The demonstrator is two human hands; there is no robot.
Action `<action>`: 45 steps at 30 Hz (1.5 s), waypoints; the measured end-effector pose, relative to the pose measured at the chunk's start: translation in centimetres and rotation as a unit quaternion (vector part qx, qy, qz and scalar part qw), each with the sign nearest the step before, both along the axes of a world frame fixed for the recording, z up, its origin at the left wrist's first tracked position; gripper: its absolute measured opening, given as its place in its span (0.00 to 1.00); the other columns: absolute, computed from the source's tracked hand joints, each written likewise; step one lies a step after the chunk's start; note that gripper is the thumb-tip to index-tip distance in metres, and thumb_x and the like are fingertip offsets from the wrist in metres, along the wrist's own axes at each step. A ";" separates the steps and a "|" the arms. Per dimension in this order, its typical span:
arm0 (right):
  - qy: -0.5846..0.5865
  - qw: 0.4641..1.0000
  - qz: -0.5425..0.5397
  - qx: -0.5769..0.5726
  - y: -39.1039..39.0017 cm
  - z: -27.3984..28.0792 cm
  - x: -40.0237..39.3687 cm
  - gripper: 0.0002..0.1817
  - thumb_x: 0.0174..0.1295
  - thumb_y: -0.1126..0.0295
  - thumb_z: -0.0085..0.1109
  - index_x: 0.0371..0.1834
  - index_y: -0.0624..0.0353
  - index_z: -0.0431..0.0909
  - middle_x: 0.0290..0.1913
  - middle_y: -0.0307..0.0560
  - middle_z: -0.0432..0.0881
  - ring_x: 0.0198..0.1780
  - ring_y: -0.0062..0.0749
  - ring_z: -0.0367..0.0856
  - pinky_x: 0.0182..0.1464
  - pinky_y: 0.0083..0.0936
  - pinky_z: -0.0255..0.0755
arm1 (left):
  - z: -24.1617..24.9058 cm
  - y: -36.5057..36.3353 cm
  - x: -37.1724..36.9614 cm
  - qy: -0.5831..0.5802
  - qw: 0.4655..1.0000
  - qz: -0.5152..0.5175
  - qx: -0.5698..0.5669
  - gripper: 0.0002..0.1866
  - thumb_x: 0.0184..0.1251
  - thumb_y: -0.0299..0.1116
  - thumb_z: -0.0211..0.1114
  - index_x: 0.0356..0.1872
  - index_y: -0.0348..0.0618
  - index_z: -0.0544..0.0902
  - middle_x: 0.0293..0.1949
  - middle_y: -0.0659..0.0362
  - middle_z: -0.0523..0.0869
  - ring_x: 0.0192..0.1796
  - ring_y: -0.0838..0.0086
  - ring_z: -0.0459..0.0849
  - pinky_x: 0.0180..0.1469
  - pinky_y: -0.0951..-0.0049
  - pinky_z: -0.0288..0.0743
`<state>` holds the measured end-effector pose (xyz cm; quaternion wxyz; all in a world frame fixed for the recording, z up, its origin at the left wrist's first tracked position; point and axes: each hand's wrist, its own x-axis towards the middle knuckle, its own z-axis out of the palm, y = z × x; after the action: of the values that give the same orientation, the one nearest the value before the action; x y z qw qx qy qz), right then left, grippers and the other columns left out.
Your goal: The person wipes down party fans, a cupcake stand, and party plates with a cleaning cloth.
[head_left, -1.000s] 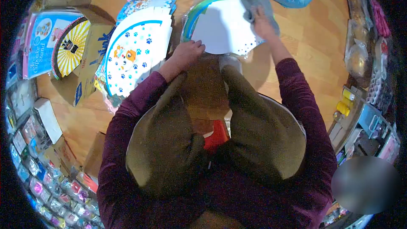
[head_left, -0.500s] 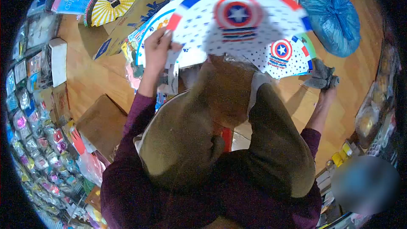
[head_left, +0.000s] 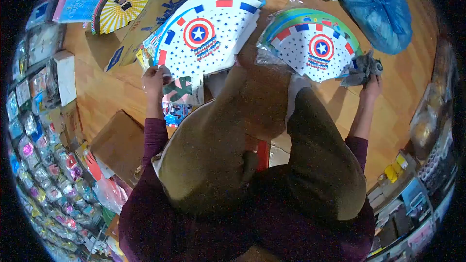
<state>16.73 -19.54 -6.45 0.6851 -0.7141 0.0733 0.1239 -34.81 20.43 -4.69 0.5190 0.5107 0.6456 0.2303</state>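
A fan-shaped printed card (head_left: 221,51) with a star shield, blue stars and a red-and-blue border lies on the left pile. My left hand (head_left: 154,83) has its fingers closed at the card's lower left corner. A smaller fan-shaped card (head_left: 315,57) with the same print rests on the right pile, over green and blue cards and clear plastic. Beside its right edge, my right hand (head_left: 373,86) grips a crumpled grey cloth (head_left: 363,70). Below the left card, a white-and-pink packet (head_left: 187,92) with a dark green shape is partly covered.
A knotted blue plastic bag (head_left: 376,12) sits at the back right. Cardboard (head_left: 145,24) and a yellow-rayed fan piece (head_left: 127,2) lie back left. Packaged goods (head_left: 53,165) line the left side; a brown carton (head_left: 116,138) lies near my left arm.
The large fan-shaped card has moved left and down from mid-air onto the left pile, with my left hand lowering along. The right pile is now uncovered. My right hand stays nearly in place.
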 end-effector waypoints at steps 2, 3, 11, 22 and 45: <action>-0.011 1.000 -0.015 -0.010 -0.1 -0.1 0.0 0.14 0.58 0.78 0.46 0.47 0.70 0.70 0.44 0.46 0.76 0.42 0.29 0.75 0.45 0.23 0.69 | 0.4 -0.6 1.1 0.050 0.998 -0.007 0.029 0.07 0.60 0.29 0.55 0.35 0.35 0.74 0.27 0.55 0.77 0.23 0.71 0.79 0.22 0.77 0.74; -0.015 1.000 -0.023 -0.014 -0.4 -0.3 0.3 0.14 0.58 0.78 0.46 0.47 0.70 0.70 0.44 0.46 0.76 0.42 0.29 0.75 0.45 0.23 0.69 | 1.4 -0.7 1.8 0.207 0.943 -0.071 0.249 0.09 0.59 0.29 0.56 0.38 0.35 0.73 0.29 0.55 0.77 0.26 0.71 0.79 0.25 0.77 0.74; -0.030 0.999 0.019 -0.003 -0.1 -0.5 -0.4 0.13 0.58 0.76 0.48 0.46 0.66 0.72 0.42 0.44 0.77 0.39 0.27 0.76 0.39 0.21 0.71 | 7.7 -7.2 19.4 -0.182 0.908 -0.367 -0.090 0.10 0.61 0.30 0.55 0.41 0.36 0.74 0.34 0.56 0.79 0.33 0.75 0.78 0.33 0.76 0.73; -0.015 0.999 0.025 -0.034 0.7 -1.0 -1.7 0.14 0.57 0.77 0.49 0.46 0.69 0.72 0.41 0.44 0.77 0.40 0.24 0.74 0.45 0.19 0.65 | -2.9 -11.3 29.1 0.211 0.779 -0.572 0.147 0.33 0.45 0.41 0.67 0.49 0.39 0.62 0.44 0.43 0.73 0.42 0.48 0.77 0.43 0.55 0.72; -0.062 0.994 0.048 -0.080 1.0 -0.9 -2.6 0.10 0.53 0.78 0.49 0.38 0.69 0.75 0.33 0.42 0.77 0.34 0.21 0.71 0.38 0.19 0.65 | -3.1 -11.0 28.6 0.197 0.755 -0.590 0.209 0.11 0.54 0.36 0.58 0.30 0.37 0.77 0.29 0.44 0.79 0.32 0.49 0.79 0.36 0.55 0.73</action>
<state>14.09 -18.54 -7.37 0.6225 -0.7755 0.0058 0.1057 -6.18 9.45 -7.77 0.2935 0.9202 0.2399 -0.0978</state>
